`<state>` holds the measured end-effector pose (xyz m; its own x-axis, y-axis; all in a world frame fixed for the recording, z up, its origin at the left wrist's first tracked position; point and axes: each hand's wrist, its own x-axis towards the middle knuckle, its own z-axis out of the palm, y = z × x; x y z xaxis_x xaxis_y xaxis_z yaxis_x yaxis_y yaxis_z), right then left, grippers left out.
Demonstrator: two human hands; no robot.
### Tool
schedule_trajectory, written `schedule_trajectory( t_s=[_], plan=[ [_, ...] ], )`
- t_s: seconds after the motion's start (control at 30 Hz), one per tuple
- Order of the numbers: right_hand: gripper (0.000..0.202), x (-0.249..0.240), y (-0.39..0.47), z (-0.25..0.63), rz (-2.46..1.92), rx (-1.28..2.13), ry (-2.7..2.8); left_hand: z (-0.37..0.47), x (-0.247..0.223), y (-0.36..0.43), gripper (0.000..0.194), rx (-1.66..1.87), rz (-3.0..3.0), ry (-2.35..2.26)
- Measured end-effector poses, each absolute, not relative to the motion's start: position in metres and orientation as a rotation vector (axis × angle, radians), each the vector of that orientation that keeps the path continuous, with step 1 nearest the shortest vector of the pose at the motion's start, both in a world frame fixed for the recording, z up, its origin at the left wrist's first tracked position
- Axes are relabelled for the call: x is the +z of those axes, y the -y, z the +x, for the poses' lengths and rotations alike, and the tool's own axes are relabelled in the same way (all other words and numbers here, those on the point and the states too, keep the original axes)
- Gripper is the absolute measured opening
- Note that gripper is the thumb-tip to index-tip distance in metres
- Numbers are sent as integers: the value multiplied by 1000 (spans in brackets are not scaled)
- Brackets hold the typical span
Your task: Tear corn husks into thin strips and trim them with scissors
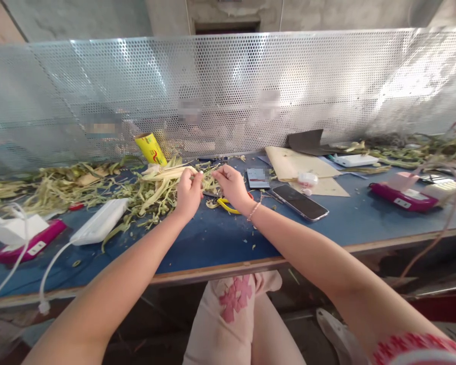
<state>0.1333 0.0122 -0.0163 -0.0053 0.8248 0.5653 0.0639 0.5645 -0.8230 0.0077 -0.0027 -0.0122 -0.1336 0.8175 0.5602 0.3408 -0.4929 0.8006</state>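
Both hands are raised close together over the blue table, a small gap between them. My left hand (pixel 189 192) is closed in a pinch at the end of a pale dried husk or stalk (pixel 167 174) that points left. Fingers of my right hand (pixel 231 185) are pinched together too; anything between them is too small to make out. Below my right hand lies a tool with yellow handles (pixel 228 206), partly hidden by the wrist. A pile of dry green-yellow plant strips (pixel 151 200) spreads left of my left hand.
On the blue table (pixel 212 248) are a yellow tube (pixel 150 148), a white power bank (pixel 100 221), magenta power strips (pixel 402 196), a dark phone (pixel 301 202), an ID-like card (pixel 257 178) and brown paper (pixel 300 165). A perforated metal screen (pixel 228 91) stands behind.
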Motion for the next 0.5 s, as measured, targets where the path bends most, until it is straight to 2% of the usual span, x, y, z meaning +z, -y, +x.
schedule_trajectory(
  t_s=[0.33,0.5],
  plan=[
    [20,-13,-18,137,-779,840,1440,4,-11,-1,22,1543,1762,-1171],
    [16,-17,-18,136,-814,858,1412,5,-15,-3,20,1581,1778,-1324]
  ],
)
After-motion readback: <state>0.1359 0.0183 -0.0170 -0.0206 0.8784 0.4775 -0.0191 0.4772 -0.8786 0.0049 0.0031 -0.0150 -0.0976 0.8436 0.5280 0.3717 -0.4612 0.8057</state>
